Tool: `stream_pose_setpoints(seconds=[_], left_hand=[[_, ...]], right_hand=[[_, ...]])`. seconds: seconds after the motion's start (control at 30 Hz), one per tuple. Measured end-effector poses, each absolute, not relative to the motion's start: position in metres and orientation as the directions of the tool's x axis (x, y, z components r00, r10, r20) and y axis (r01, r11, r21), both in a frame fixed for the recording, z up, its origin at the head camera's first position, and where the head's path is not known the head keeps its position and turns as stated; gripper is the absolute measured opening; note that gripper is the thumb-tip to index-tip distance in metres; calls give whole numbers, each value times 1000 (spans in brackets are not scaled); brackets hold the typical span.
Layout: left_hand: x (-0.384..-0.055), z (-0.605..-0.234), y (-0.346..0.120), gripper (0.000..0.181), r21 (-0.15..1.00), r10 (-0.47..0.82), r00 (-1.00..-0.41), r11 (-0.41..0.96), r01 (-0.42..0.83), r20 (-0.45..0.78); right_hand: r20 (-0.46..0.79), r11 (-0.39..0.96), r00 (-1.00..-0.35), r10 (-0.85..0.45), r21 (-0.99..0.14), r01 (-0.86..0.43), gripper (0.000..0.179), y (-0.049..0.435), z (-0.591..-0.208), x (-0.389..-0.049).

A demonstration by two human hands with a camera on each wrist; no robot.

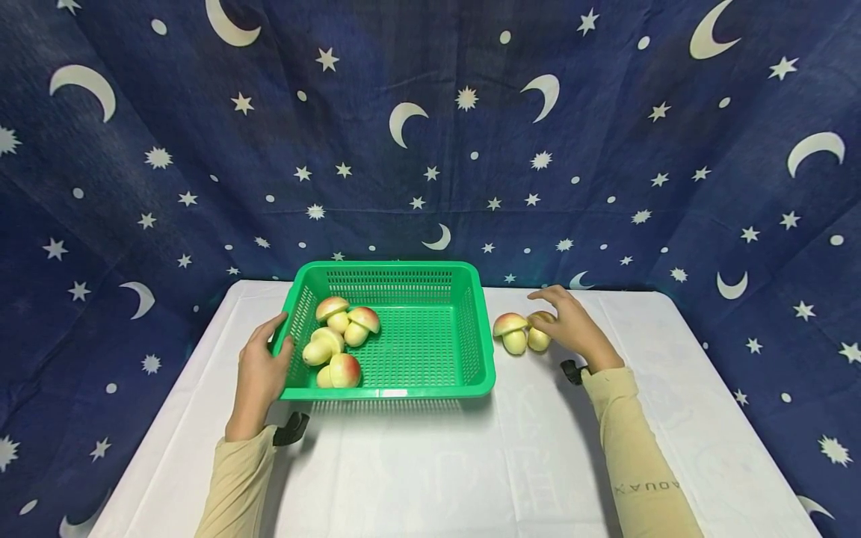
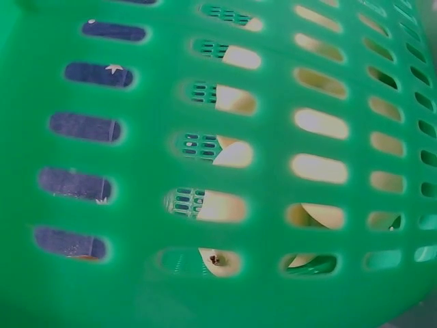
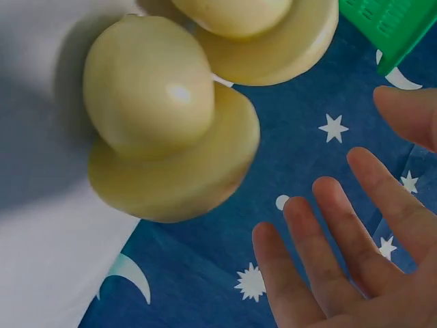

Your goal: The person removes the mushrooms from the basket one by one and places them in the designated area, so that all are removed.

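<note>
A green plastic basket [image 1: 386,391] holds several toy mushrooms [image 1: 345,370] with red-and-yellow caps, grouped at its left end. My left hand [image 1: 261,370] grips the basket's left rim, fingers and thumb at the edge; in the left wrist view only the slotted basket wall [image 2: 143,157] shows, with pale mushroom parts behind it. To the right of the basket, two more mushrooms stand side by side on the table, a left one [image 1: 514,338] and a right one [image 1: 539,340]. Over the right one hovers my right hand [image 1: 570,323], fingers spread and holding nothing; the right wrist view shows a gap between fingertips and mushroom [image 3: 153,89].
A white cloth covers the table [image 1: 430,471]. Behind it and at the sides hangs a dark blue curtain [image 1: 430,179] with moons and stars, close to the table's back edge. Each wrist wears a small black camera mount [image 1: 291,429].
</note>
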State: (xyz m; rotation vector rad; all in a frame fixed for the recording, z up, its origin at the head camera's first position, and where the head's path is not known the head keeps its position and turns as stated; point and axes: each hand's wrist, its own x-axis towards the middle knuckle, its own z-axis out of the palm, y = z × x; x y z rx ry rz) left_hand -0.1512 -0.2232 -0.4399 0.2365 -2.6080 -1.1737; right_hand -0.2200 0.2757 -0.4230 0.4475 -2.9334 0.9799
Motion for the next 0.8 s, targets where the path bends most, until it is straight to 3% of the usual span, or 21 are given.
stream_pose_setpoints(seconds=[0.8], left_hand=[[-152, -440, -224, 47, 747, -259, -950, 663, -42, 177]], right_hand=[[184, 754, -922, -341, -532, -385, 41, 233, -397, -216]])
